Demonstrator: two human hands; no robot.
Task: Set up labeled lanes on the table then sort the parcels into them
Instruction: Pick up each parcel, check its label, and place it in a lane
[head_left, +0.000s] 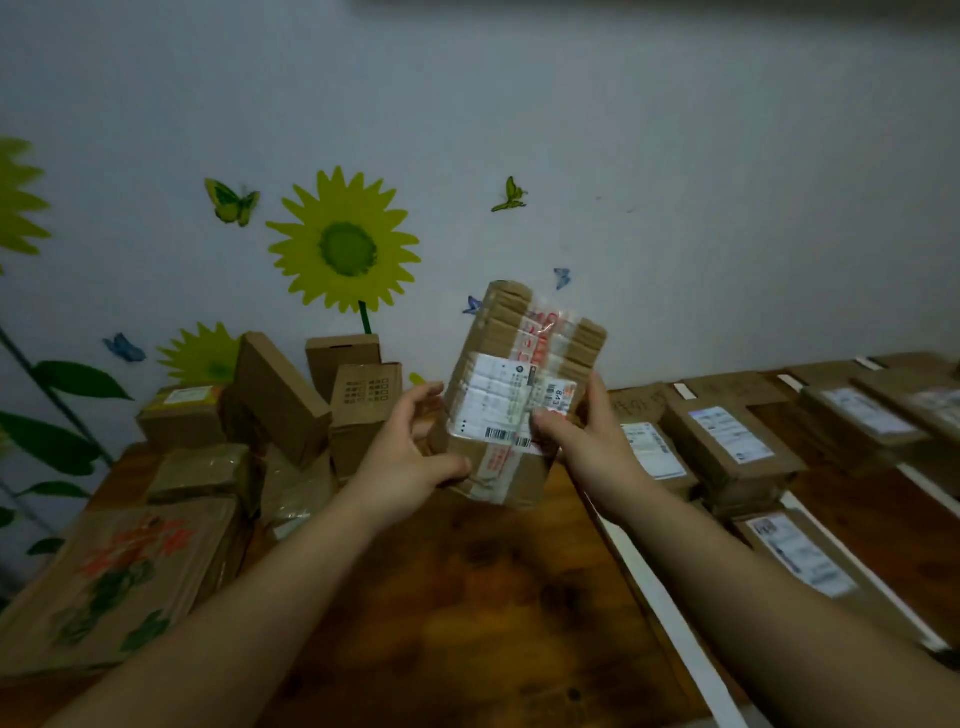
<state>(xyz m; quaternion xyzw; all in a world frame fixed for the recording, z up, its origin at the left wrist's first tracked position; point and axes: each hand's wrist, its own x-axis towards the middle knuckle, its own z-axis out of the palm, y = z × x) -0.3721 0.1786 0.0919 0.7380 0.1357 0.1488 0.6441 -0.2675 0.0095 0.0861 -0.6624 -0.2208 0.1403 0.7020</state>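
Note:
A brown cardboard parcel (519, 364) with a white shipping label and red-printed tape is held up above the wooden table (467, 597), tilted with its label facing me. My left hand (410, 447) grips its lower left corner. My right hand (587, 441) grips its right edge, thumb pressed on the label. To the right, several labelled parcels (727, 441) lie in lanes divided by white strips (665, 597), with cardboard lane signs (639, 400) at the far end.
A pile of unsorted brown boxes (280, 400) stands at the back left against the wall. A large flat box with a flower print (119, 577) lies at the near left. The wall behind bears sunflower and butterfly stickers.

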